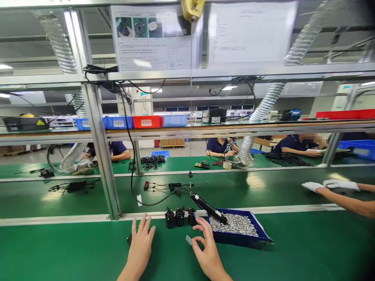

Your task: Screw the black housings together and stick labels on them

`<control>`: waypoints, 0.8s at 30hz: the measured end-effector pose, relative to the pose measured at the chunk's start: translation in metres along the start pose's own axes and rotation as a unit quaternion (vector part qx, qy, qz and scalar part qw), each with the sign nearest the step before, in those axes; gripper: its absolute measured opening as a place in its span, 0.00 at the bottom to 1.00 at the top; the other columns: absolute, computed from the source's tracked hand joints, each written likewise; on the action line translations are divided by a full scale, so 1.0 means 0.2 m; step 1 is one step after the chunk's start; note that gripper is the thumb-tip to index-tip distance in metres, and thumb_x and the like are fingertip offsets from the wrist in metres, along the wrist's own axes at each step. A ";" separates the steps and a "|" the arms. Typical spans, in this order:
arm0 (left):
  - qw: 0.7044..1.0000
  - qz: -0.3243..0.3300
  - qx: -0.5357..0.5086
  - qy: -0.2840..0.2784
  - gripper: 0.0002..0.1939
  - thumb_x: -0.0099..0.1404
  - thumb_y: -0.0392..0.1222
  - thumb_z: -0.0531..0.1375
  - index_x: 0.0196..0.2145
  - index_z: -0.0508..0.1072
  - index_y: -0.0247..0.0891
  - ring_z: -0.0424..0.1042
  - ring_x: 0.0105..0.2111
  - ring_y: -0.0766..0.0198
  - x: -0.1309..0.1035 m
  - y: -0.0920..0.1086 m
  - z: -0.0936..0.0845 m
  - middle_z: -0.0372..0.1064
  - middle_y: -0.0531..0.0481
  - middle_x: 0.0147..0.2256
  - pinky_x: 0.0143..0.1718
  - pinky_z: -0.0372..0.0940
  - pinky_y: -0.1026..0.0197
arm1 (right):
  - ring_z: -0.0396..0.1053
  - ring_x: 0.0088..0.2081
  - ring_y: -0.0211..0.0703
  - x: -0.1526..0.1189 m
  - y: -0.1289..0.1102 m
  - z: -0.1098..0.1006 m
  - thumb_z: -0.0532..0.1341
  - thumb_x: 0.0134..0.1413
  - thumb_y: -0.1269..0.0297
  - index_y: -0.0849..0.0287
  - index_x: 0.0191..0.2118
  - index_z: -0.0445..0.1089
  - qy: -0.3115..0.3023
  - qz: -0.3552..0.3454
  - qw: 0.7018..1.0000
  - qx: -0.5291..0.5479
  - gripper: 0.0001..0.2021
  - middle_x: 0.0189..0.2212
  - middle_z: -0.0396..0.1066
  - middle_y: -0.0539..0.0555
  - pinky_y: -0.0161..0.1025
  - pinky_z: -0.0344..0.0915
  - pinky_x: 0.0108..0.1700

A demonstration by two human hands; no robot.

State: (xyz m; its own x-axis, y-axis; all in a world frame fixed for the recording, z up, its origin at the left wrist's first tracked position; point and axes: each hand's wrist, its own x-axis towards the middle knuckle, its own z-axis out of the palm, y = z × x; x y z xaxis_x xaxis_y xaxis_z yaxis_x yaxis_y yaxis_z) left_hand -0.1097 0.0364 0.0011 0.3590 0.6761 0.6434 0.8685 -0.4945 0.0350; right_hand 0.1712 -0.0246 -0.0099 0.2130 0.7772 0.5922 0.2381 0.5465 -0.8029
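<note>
My left hand [141, 242] lies over the green bench with its fingers stretched and apart. A small dark object [129, 239] peeks out at its left side, mostly hidden by the hand. My right hand [207, 248] pinches a small, flat, pale translucent piece [189, 239] between thumb and index finger. Beyond it, another small pale piece [196, 214] shows against the rightmost of three black cylindrical housings [179, 217] standing in a row. To the right is a blue tray [243, 239] of small silvery metal parts [234, 225], with a black electric screwdriver [209, 208] resting across it.
A cable [131, 171] runs from the screwdriver up to the shelf. An upright metal post [101, 156] stands at left. Black wire bundles [172, 187] lie on the belt behind. A co-worker's gloved hands [325, 185] are at right; other people sit across.
</note>
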 end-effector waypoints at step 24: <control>0.789 -0.215 -0.570 -0.077 0.63 0.54 0.49 0.72 0.74 0.34 0.47 0.70 0.62 0.42 -0.04 0.39 0.20 0.70 0.36 0.59 0.71 0.54 0.35 | 0.72 0.55 0.53 0.05 -0.03 -0.06 0.62 0.62 0.70 0.41 0.66 0.64 0.026 -0.025 0.999 -0.017 0.29 0.69 0.56 0.60 0.47 0.80 0.44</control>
State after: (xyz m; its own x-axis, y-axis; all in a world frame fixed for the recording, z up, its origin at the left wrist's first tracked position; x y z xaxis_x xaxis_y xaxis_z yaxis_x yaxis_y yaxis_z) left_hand -0.0322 0.0141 -0.0325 0.2282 0.9301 0.2877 0.0809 -0.3126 0.9464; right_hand 0.1833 -0.0244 0.0020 0.2492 0.7315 0.6347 0.2808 0.5727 -0.7702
